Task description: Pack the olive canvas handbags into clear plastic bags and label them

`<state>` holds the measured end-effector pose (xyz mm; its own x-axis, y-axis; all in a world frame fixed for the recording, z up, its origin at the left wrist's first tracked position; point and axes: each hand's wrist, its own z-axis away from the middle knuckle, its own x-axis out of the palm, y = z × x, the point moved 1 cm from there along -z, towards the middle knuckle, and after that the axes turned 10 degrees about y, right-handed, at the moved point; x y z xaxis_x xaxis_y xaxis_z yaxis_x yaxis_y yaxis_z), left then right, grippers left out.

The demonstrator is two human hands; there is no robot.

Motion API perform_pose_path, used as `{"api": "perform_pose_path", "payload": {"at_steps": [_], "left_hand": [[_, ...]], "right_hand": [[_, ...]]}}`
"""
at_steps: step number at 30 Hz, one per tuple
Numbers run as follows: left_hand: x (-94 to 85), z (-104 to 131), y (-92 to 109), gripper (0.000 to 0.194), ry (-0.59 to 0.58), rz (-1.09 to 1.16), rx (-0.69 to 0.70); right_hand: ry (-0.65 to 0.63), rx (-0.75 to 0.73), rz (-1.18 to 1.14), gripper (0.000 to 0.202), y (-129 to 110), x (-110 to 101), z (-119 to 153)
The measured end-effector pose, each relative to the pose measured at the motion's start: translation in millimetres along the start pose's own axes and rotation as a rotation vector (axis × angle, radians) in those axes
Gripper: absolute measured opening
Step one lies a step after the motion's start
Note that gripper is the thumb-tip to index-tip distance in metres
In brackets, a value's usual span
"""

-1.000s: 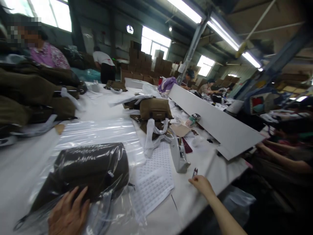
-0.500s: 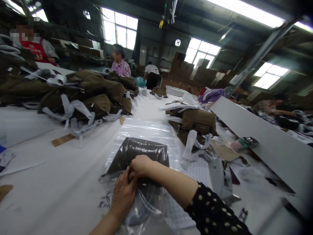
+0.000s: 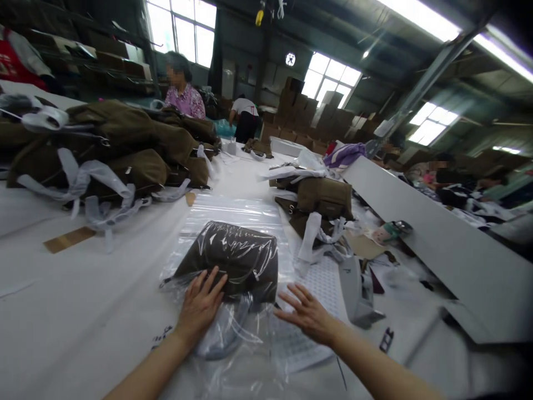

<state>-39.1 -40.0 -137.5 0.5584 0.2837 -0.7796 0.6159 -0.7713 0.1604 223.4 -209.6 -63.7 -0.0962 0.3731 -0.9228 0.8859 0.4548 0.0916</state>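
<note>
A dark brown bag lies inside a clear plastic bag on the white table in front of me. Spread flat, my left hand rests on the plastic over the lower left part of the brown bag. Fingers apart, my right hand is at the right edge of the plastic and holds nothing. Below the brown bag, a grey looped piece shows through the film. A printed sheet lies partly under the right side of the plastic.
Several brown bags with white wrapped straps are heaped at the left. More brown bags lie ahead to the right, near a tape dispenser and a bottle. A white panel slants along the right. Other people work farther back.
My right hand has let go near the middle of the packed bag and moved right, its fingers opening. My left hand now lies flatter on the plastic. The view has shifted to the right.
</note>
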Motion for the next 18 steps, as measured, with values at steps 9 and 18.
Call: {"api": "perform_pose_path", "payload": {"at_steps": [9, 18], "left_hand": [[-54.9, 30, 6, 0.057, -0.097, 0.316, 0.067], [-90.8, 106, 24, 0.020, 0.076, 0.373, -0.226]], "right_hand": [[0.061, 0.270, -0.544, 0.029, -47, 36, 1], [0.477, 0.665, -0.607, 0.027, -73, 31, -16]]}}
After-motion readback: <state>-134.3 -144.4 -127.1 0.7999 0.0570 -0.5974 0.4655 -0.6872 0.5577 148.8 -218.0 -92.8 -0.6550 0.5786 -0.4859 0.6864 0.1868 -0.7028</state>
